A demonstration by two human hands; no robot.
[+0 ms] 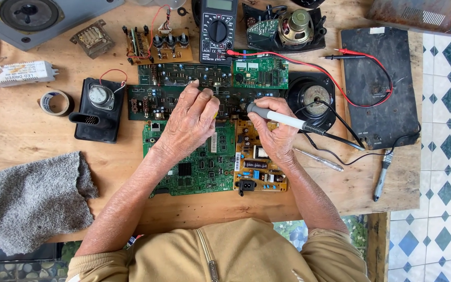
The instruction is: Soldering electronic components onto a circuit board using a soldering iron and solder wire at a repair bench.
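At the centre of the frame we grip a soldering iron [283, 119] in our right hand [273, 133], fingers wrapped round its pale handle, tip aimed left at the long dark circuit board [152, 99]. Our left hand [191, 120] rests on that board, fingers bunched together; whether they pinch anything, we cannot tell. A green circuit board [194, 167] lies below on the wooden worktop [22, 130].
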